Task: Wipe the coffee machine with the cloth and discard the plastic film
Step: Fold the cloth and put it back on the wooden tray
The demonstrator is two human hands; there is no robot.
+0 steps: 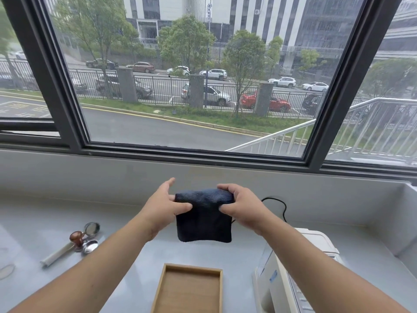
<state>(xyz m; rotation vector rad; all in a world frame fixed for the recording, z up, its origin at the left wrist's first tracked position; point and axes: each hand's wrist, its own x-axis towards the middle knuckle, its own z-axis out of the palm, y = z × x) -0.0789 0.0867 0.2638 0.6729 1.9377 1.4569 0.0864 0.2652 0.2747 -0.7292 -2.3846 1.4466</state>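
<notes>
Cloth (204, 219) pinched at top corners by my left hand (163, 207) and right hand (242, 205), above tray (168, 288). Should fold flat before swiping coffee machine (282, 281), right of tray.

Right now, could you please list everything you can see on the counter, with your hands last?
Cloth: one, dark navy, held up above the counter's middle.
Wooden tray: one, light brown, near edge, centre.
Coffee machine: one, cream white, near right.
Power cord: one, black, behind the machine.
Tamper: one, brown knob, left.
Filter baskets: two, silver, beside the tamper.
White tube: one, left.
Counter: pale grey.
Left hand, right hand: pinching the cloth's top corners.
</notes>
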